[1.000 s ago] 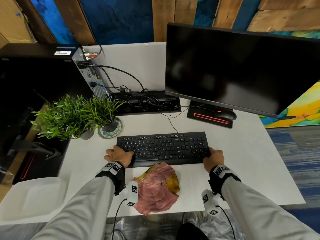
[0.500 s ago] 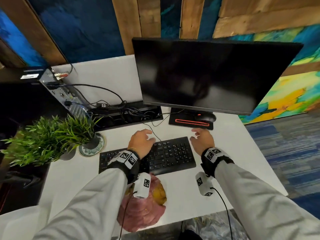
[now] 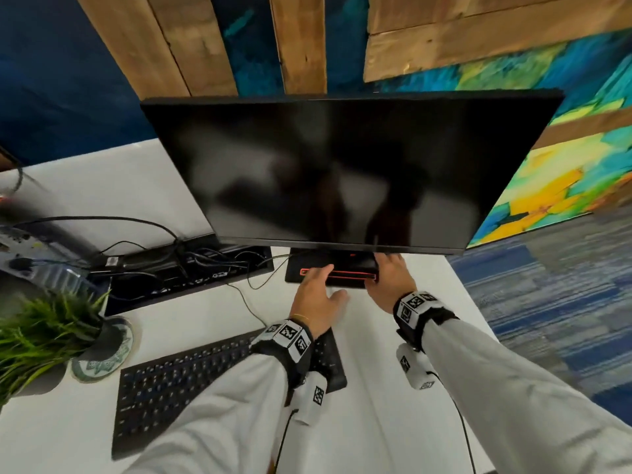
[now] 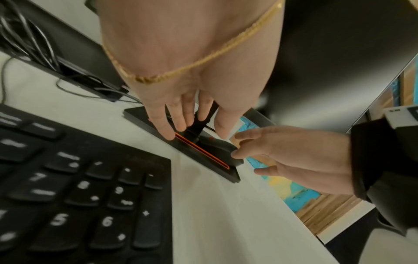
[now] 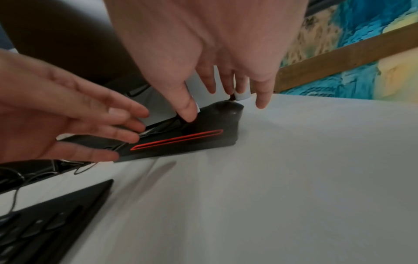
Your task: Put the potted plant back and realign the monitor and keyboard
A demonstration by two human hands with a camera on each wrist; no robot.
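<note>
Now both hands have left the keyboard [image 3: 219,381] and reached the monitor base [image 3: 345,276] on the counter [image 3: 393,422], under the monitor [image 3: 342,172]. The left hand [image 3: 316,295] spreads relaxed fingers over its left end; the right hand [image 3: 388,280], likewise holding nothing, hovers at its right end. Only the wrist views show a black mouse [image 5: 226,111] on the base, just under the right fingertips [image 5: 262,102].
</note>
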